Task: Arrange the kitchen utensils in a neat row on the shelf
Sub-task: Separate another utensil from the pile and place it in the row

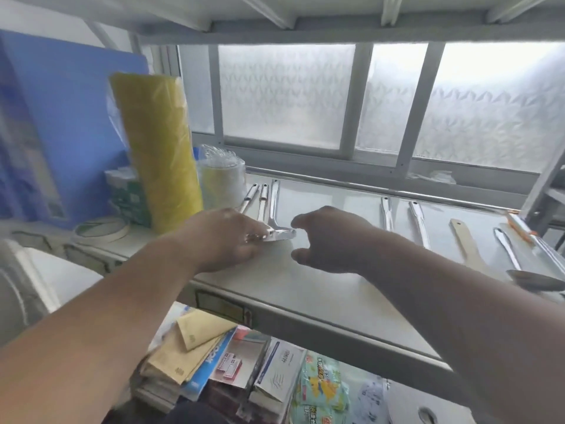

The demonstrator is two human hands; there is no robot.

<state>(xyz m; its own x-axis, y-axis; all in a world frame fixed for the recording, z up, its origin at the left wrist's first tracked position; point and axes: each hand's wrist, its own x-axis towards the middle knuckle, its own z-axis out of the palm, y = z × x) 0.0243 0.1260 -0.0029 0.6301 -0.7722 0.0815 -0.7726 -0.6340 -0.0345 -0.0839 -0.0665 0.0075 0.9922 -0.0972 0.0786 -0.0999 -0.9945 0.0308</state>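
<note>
In the head view, the left hand (pixel 226 240) is lying over the near ends of three metal utensils (pixel 263 206) on the shelf (pixel 321 289); its fingers are hiding whether they are gripping. The right hand (pixel 330 240) is hovering just beside them, fingers curled open, empty. Farther right, two metal handles (pixel 386 214), a wooden spatula (pixel 464 243) and a spoon (pixel 533 280), partly cut off, are lying.

Both your forearms reach forward. Left hand (pixel 226 237) palm-down, fingers curled closed. Right hand (pixel 330 240) just beside it, thumb and fingers spread apart, gripping nothing.
</note>
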